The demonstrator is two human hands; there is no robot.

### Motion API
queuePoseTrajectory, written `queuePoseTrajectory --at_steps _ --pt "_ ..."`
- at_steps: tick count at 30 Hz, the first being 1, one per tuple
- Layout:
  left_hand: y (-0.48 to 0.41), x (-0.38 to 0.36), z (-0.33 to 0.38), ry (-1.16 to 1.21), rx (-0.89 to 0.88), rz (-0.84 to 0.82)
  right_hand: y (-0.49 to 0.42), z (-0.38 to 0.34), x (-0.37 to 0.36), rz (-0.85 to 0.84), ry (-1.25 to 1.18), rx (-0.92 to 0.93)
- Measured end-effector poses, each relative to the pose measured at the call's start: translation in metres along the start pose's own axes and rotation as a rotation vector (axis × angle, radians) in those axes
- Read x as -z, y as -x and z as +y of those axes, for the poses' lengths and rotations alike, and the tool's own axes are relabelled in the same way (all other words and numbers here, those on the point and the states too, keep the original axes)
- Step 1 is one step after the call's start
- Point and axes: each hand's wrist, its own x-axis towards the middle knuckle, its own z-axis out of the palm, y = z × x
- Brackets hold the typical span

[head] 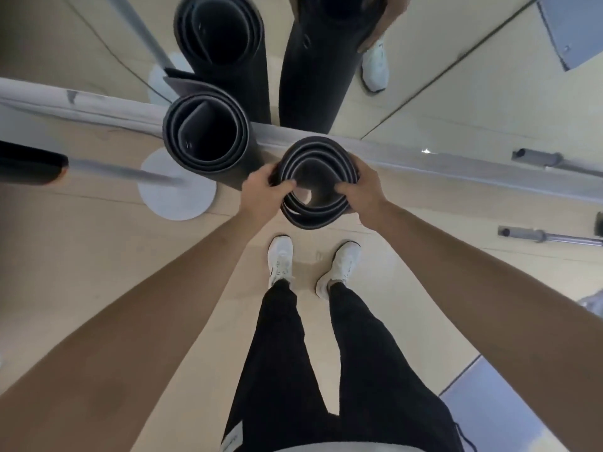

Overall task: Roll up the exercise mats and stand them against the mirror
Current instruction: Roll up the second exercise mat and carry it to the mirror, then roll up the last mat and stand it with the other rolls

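Held mat: a rolled black mat [316,182] stood upright, seen from its top end, just right of centre, its far side close to the mirror [456,86] at 12 o'clock.
Left hand [261,194]: closed on the roll's top rim at its 9 o'clock side, fingers hooked inside the coil.
Right hand [362,187]: gripped the rim at 3 o'clock, fingertips inside.
Second mat [207,138]: rolled, upright, leaning at the mirror's foot, at 10 o'clock from the held roll, just beside it.
Pole base [176,197]: white disc on the floor at 9 o'clock.
Shoes [280,259]: white, at 6 o'clock below the roll.
Bar [551,238]: metal, on the floor at 3 o'clock.
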Motion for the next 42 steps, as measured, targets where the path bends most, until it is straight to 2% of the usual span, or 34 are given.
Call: queuePoseTrajectory --at_steps 5,7,11,16,19,24,28,32,37,42 --pt "-0.03 -0.003 0.007 0.004 -0.037 0.134 -0.054 -0.004 -0.021 0.05 -0.13 -0.035" --pt "-0.032 -0.009 0.006 0.003 -0.018 0.128 -0.07 0.001 -0.034 0.061 -0.182 -0.056" --pt "-0.041 -0.017 0.001 -0.1 0.003 0.118 -0.085 0.0 -0.047 0.049 -0.149 -0.076" --pt "-0.031 -0.016 -0.003 -0.273 -0.097 0.187 -0.083 0.006 -0.023 0.006 -0.119 -0.136" --pt "-0.017 -0.012 -0.009 -0.241 -0.057 0.13 -0.071 0.012 -0.009 -0.002 -0.123 -0.159" --pt "0.031 -0.003 0.009 -0.254 -0.121 0.065 -0.024 0.019 0.011 0.029 -0.1 -0.159" --pt "0.076 -0.004 0.028 -0.266 -0.184 -0.082 0.049 0.039 0.03 0.026 0.015 -0.158" --pt "0.12 -0.011 0.04 -0.406 -0.198 -0.269 0.138 0.073 0.05 0.04 0.027 -0.132" --pt "0.174 -0.042 0.05 -0.726 -0.259 -0.52 0.247 0.137 0.071 0.197 -0.058 -0.148" --pt "0.246 -0.106 0.048 -0.864 -0.365 -0.716 0.351 0.215 0.081 0.349 -0.212 -0.174"
